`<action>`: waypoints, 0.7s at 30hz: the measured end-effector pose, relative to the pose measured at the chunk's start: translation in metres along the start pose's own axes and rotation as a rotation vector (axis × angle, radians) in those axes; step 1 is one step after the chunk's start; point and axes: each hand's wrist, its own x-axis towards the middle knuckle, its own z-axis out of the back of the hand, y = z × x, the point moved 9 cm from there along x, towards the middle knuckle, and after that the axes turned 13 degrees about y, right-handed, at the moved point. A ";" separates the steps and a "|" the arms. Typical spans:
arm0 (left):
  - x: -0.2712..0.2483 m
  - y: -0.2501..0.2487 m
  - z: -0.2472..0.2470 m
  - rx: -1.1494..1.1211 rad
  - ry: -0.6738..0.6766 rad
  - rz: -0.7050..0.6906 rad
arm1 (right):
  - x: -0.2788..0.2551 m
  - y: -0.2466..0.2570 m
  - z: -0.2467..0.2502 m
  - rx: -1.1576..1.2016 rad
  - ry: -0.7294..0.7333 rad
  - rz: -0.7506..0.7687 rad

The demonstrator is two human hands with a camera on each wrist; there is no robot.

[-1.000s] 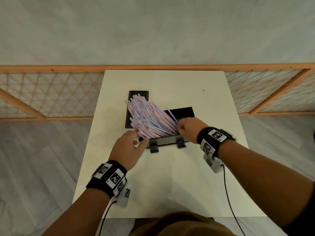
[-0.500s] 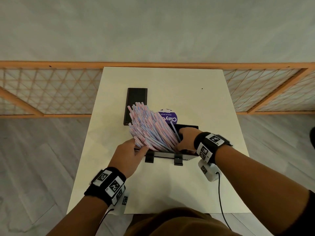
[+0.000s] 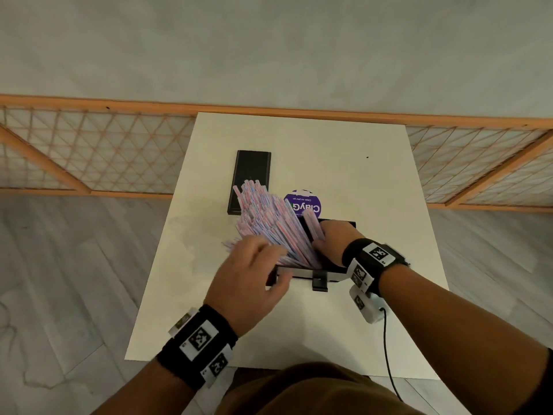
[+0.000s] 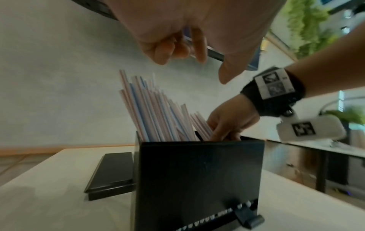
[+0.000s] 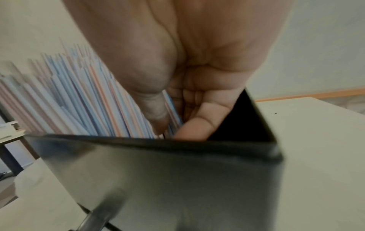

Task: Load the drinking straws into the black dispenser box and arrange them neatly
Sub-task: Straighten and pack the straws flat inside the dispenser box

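Note:
The black dispenser box stands near the table's middle, its top open. A thick bundle of pink, blue and white straws leans out of it to the far left. My right hand reaches into the box's right part. In the right wrist view its thumb and fingers pinch a few straws at the bundle's right side. My left hand hovers over the box's left end with fingers loosely curled, holding nothing. The box front shows a lever at its foot.
The box's flat black lid lies on the white table behind and left of the box. A round purple labelled thing sits just behind the box. A wooden lattice fence runs past the table's far edge.
The straws now stand steeper in the box. My left hand has come off the box's left end and risen over the bundle. The purple thing has come into sight behind the box.

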 end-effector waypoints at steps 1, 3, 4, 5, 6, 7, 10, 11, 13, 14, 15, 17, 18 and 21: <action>0.003 -0.006 -0.014 0.047 0.091 -0.084 | -0.002 -0.003 0.002 0.025 -0.009 0.010; 0.006 -0.008 -0.040 0.105 0.251 -0.165 | -0.007 -0.006 0.004 0.056 -0.012 0.046; 0.007 -0.005 -0.048 0.125 0.294 -0.166 | -0.010 -0.006 0.004 0.068 -0.007 0.079; 0.009 0.000 -0.052 0.146 0.312 -0.151 | -0.013 -0.004 0.004 0.078 -0.001 0.116; 0.012 0.006 -0.055 0.169 0.327 -0.123 | -0.016 -0.001 0.003 0.089 0.009 0.147; 0.014 0.013 -0.057 0.190 0.343 -0.091 | -0.019 0.001 0.003 0.098 0.025 0.175; 0.018 0.029 -0.063 0.193 0.417 -0.002 | -0.028 0.010 0.005 0.112 0.056 0.245; 0.018 0.033 -0.065 0.167 0.439 0.024 | -0.031 0.014 0.007 0.117 0.064 0.259; 0.019 0.038 -0.068 0.081 0.477 0.084 | -0.034 0.021 0.008 0.080 0.082 0.274; 0.019 0.041 -0.069 0.033 0.486 0.114 | -0.034 0.025 0.008 0.039 0.093 0.273; 0.019 0.043 -0.070 -0.014 0.487 0.144 | -0.033 0.030 0.006 -0.019 0.109 0.267; 0.020 0.047 -0.069 -0.093 0.485 0.203 | -0.030 0.037 -0.001 -0.129 0.141 0.236; 0.021 0.048 -0.068 -0.120 0.485 0.231 | -0.029 0.041 -0.007 -0.184 0.173 0.217; 0.024 0.053 -0.065 -0.188 0.483 0.315 | -0.025 0.055 -0.021 -0.324 0.255 0.171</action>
